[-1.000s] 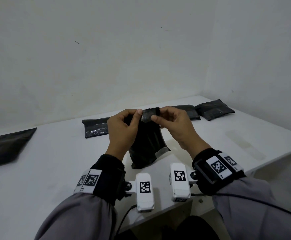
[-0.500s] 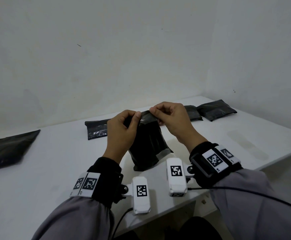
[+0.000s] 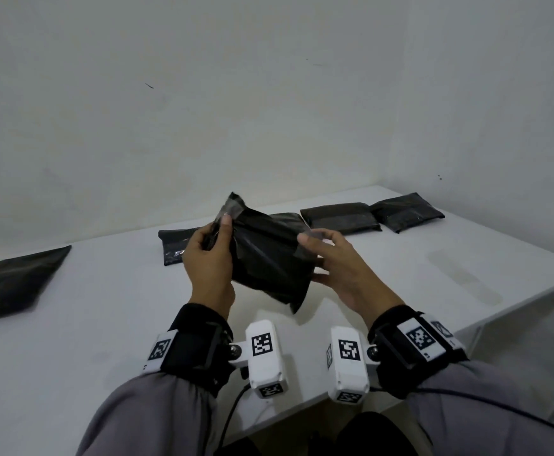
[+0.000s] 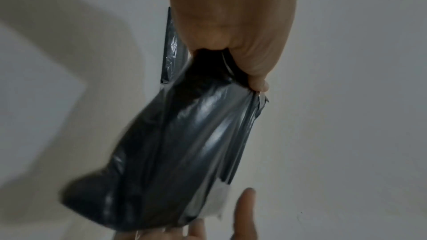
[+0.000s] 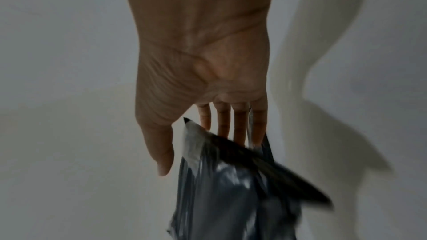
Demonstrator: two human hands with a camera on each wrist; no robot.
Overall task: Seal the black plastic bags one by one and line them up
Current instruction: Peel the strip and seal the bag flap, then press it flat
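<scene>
I hold a black plastic bag [image 3: 269,258] tilted in the air above the white table [image 3: 104,307]. My left hand [image 3: 218,232] pinches its upper left end, thumb on top; the left wrist view shows the same grip of that hand [image 4: 233,52] on the bag [image 4: 173,152]. My right hand [image 3: 321,255] lies against the bag's right side with its fingers nearly straight. In the right wrist view the fingers [image 5: 240,125] reach behind the bag [image 5: 231,189], and the thumb stands free beside it. The bag's mouth is hidden.
Two black bags [image 3: 338,218] [image 3: 407,213] lie side by side at the back right near the wall corner. Another bag [image 3: 175,248] lies behind my left hand, and one more [image 3: 15,281] at the far left. The table's right edge [image 3: 516,301] is close.
The bag stood on the table with both hands pinching its top. It is now lifted and tilted; my right hand has let go of the top and moved to its right side.
</scene>
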